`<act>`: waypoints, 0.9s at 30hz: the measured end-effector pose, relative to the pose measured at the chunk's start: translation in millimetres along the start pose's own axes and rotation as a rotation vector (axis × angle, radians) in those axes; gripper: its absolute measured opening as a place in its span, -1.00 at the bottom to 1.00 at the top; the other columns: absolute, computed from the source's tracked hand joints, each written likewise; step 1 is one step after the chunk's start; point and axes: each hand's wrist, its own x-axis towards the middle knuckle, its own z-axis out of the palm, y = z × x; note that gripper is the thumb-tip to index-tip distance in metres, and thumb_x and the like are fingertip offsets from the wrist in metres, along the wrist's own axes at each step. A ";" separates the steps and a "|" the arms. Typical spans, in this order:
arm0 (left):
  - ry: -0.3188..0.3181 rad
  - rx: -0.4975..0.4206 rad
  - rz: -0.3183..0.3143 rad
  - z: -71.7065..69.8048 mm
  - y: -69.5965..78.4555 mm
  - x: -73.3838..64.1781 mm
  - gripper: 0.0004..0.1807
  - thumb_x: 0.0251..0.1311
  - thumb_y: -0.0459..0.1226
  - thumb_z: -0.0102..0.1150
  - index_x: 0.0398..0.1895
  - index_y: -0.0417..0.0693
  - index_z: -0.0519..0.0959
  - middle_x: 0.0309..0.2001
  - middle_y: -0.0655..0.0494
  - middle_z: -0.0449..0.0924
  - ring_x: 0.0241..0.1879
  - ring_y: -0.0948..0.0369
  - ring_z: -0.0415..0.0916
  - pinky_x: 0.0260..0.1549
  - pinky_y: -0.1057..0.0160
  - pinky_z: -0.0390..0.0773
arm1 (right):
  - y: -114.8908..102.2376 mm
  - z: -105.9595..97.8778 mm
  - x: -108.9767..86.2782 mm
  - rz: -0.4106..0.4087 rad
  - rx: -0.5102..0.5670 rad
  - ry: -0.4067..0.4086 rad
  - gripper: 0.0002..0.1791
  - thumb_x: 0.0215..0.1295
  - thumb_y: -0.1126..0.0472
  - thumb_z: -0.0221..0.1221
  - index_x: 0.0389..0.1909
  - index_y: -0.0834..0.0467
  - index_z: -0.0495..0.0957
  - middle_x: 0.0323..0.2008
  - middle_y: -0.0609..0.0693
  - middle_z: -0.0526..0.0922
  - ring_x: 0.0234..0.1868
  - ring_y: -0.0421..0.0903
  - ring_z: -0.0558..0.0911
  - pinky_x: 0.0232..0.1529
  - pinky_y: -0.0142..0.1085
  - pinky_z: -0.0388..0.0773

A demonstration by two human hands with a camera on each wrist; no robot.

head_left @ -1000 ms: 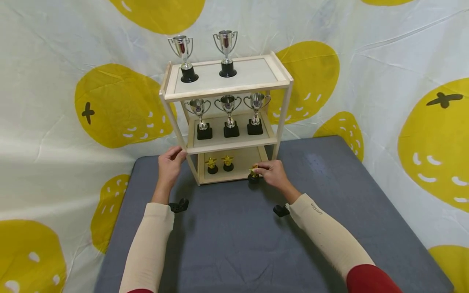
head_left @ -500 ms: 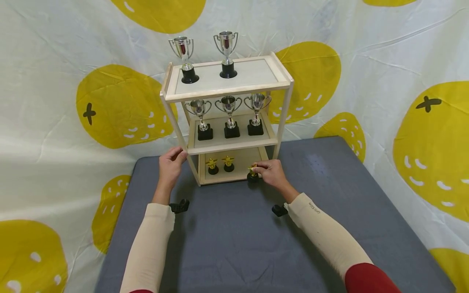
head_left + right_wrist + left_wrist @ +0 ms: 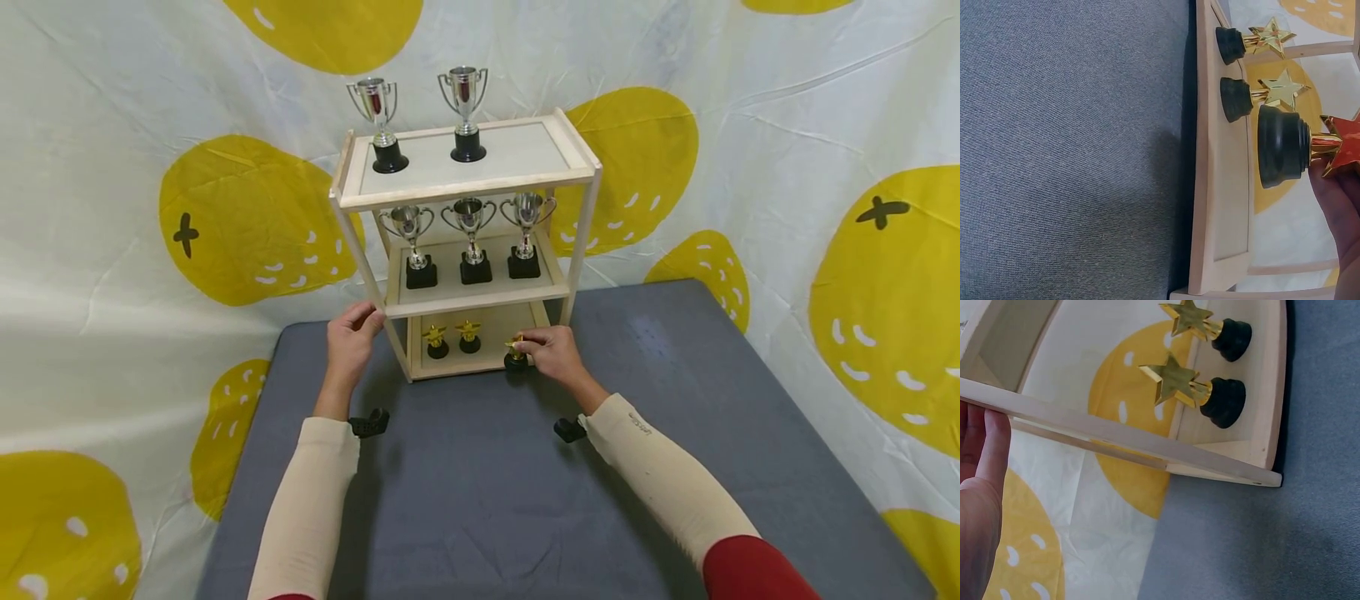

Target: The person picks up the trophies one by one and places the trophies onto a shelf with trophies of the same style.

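Note:
My right hand (image 3: 555, 352) pinches a small gold star trophy (image 3: 1282, 147) by its star. Its round black base is close over the front edge of the shelf's bottom tier (image 3: 472, 371), right of centre. Two matching star trophies stand upright on that tier, one at the left (image 3: 437, 342) and another beside it (image 3: 469, 337). My left hand (image 3: 348, 342) grips the front left post (image 3: 1116, 434) of the wooden shelf, just beside the middle tier; the post hides some fingertips in the left wrist view.
Three silver cups (image 3: 468, 242) with square black bases line the middle tier. Two taller silver cups (image 3: 467, 117) stand on the top tier (image 3: 517, 146), left and centre. The shelf stands on a grey cloth-covered table (image 3: 465, 492), before a fruit-printed curtain (image 3: 772, 167).
My right hand has shifted the held star trophy slightly left along the bottom tier's front edge. The left hand stays at the post.

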 end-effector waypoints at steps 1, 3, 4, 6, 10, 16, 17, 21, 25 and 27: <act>0.001 -0.001 -0.003 0.1 0.0 -0.1 -0.63 0.45 -0.37 0.19 0.18 -0.50 0.60 -0.18 0.49 0.63 -0.10 0.48 0.62 -0.05 0.56 0.68 | 0.2 0.4 0.2 -0.004 -0.007 -0.001 -0.88 0.24 0.36 0.43 -0.22 0.32 0.83 -0.24 0.25 0.83 -0.26 0.04 0.80 -0.32 -0.50 0.61; 0.002 -0.008 -0.004 0.3 -0.5 -0.1 -0.64 0.45 -0.38 0.18 0.18 -0.50 0.61 -0.17 0.49 0.63 -0.11 0.49 0.62 -0.05 0.56 0.68 | 0.6 1.4 0.7 -0.007 -0.013 -0.004 -0.88 0.24 0.37 0.43 -0.22 0.32 0.83 -0.24 0.25 0.83 -0.26 0.06 0.80 -0.32 -0.48 0.63; 0.001 -0.009 -0.004 0.3 -0.5 -0.1 -0.64 0.45 -0.38 0.18 0.18 -0.50 0.61 -0.17 0.49 0.63 -0.11 0.49 0.62 -0.04 0.56 0.68 | 0.8 1.9 0.9 -0.008 -0.017 -0.005 -0.88 0.25 0.37 0.43 -0.22 0.32 0.83 -0.24 0.25 0.83 -0.25 0.07 0.81 -0.31 -0.46 0.64; -0.001 -0.012 -0.005 0.6 -0.3 -0.1 -0.63 0.44 -0.38 0.19 0.18 -0.51 0.60 -0.17 0.49 0.63 -0.10 0.49 0.62 -0.05 0.56 0.68 | 1.8 2.9 1.4 -0.006 -0.025 -0.006 -0.87 0.25 0.36 0.42 -0.22 0.32 0.83 -0.24 0.25 0.83 -0.25 0.08 0.81 -0.31 -0.43 0.66; 0.000 -0.006 0.003 0.7 0.1 0.0 -0.61 0.43 -0.34 0.22 0.17 -0.50 0.61 -0.16 0.48 0.63 -0.10 0.46 0.62 -0.05 0.55 0.68 | 3.6 5.2 2.8 0.008 -0.024 -0.005 -0.86 0.26 0.35 0.42 -0.21 0.32 0.83 -0.23 0.25 0.83 -0.23 0.08 0.81 -0.28 -0.35 0.72; 0.004 0.003 0.008 -0.1 -0.2 -0.1 -0.62 0.44 -0.35 0.22 0.18 -0.48 0.62 -0.16 0.47 0.63 -0.09 0.44 0.62 -0.04 0.54 0.68 | 3.2 8.2 6.2 0.015 -0.019 -0.001 -0.86 0.28 0.36 0.40 -0.19 0.33 0.82 -0.22 0.25 0.83 -0.21 0.12 0.81 -0.25 -0.29 0.74; 0.004 0.002 0.008 -0.3 -0.3 -0.1 -0.62 0.43 -0.35 0.22 0.18 -0.47 0.62 -0.16 0.46 0.63 -0.08 0.43 0.62 -0.04 0.54 0.68 | 3.2 8.7 6.9 0.013 -0.019 -0.001 -0.86 0.28 0.36 0.40 -0.19 0.33 0.82 -0.22 0.25 0.83 -0.21 0.12 0.81 -0.25 -0.29 0.74; 0.003 0.002 0.005 -0.7 -1.1 0.4 -0.62 0.43 -0.34 0.22 0.18 -0.46 0.62 -0.14 0.45 0.62 -0.06 0.42 0.62 -0.03 0.54 0.68 | 2.9 10.5 9.1 0.017 -0.013 -0.005 -0.85 0.31 0.34 0.39 -0.16 0.32 0.82 -0.19 0.25 0.83 -0.19 0.13 0.81 -0.22 -0.29 0.73; 0.004 0.009 0.002 -0.8 -0.4 0.0 -0.63 0.43 -0.34 0.22 0.18 -0.46 0.62 -0.15 0.44 0.62 -0.08 0.44 0.62 -0.04 0.54 0.68 | 3.4 11.9 10.7 0.004 -0.020 -0.006 -0.85 0.31 0.36 0.38 -0.17 0.34 0.81 -0.19 0.26 0.83 -0.19 0.12 0.81 -0.21 -0.27 0.75; 0.001 0.011 0.002 -0.5 0.4 0.2 -0.63 0.43 -0.35 0.23 0.18 -0.46 0.62 -0.15 0.43 0.62 -0.08 0.43 0.62 -0.04 0.54 0.68 | 3.1 12.3 11.4 0.002 -0.021 -0.005 -0.86 0.30 0.36 0.38 -0.18 0.34 0.81 -0.20 0.26 0.83 -0.20 0.11 0.81 -0.21 -0.27 0.75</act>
